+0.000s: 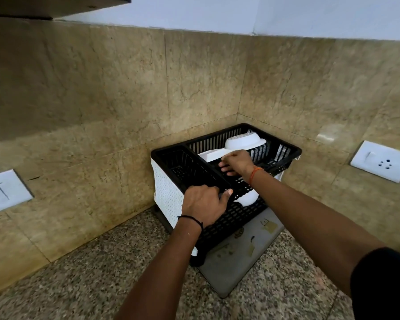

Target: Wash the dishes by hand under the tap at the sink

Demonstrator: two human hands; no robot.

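While racking: dish rack sits in the desk corner; no sink or tap in view.
Left hand: curled over the rack's front rim, steadying it.
Right hand: fingers curled inside the rack by a white plate; whether it holds anything, I cannot tell.
Technique: probably seat dishes upright, rack braced.
Room: walls hem two sides; bowl crowds behind.
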